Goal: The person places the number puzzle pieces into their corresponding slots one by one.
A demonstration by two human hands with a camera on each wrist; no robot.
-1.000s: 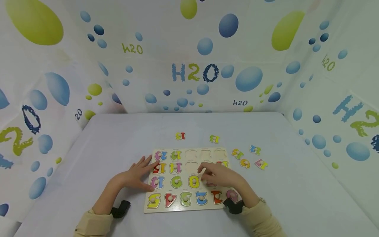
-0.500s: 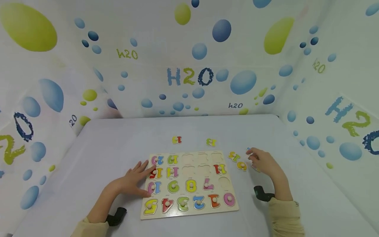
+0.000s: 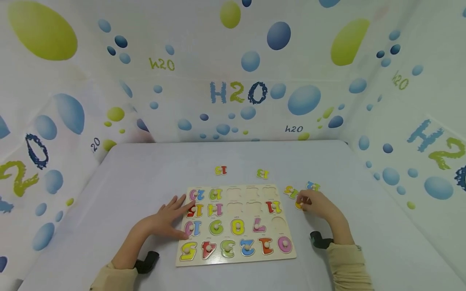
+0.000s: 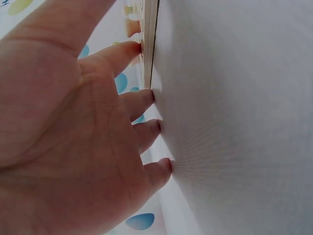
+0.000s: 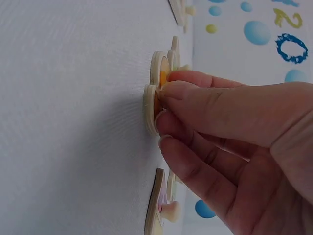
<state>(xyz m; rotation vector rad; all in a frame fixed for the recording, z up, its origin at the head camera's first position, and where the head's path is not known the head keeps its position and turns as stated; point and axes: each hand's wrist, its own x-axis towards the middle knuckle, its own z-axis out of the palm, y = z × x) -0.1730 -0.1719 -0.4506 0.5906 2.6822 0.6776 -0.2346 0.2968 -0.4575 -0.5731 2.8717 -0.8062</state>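
In the head view a wooden number puzzle board (image 3: 233,260) lies on the table, its numerals upside down, with knobbed pieces in many recesses and several recesses bare. My left hand (image 3: 165,222) rests at the board's left edge, fingers spread; in the left wrist view its fingertips (image 4: 159,127) touch the edge and the cloth beside it. To the right of the board, my right hand (image 3: 320,206) pinches the orange-yellow number 6 puzzle piece (image 5: 149,110) between thumb and fingers. The piece stays close over the cloth, its knob hidden by the fingers.
Loose pieces lie around: a 12 (image 3: 313,185) and an orange-and-green piece (image 3: 290,191) beside the right hand, a red-and-yellow 13-like piece (image 3: 221,170) and a green-and-yellow 13 (image 3: 263,173) behind the board. A pink-and-yellow piece (image 5: 157,200) shows in the right wrist view. Printed curtains (image 3: 320,48) surround the table.
My right hand has left the board, gone right to the loose pieces, then shifted slightly left and taken hold of the 6. My left hand has stayed at the board's edge.
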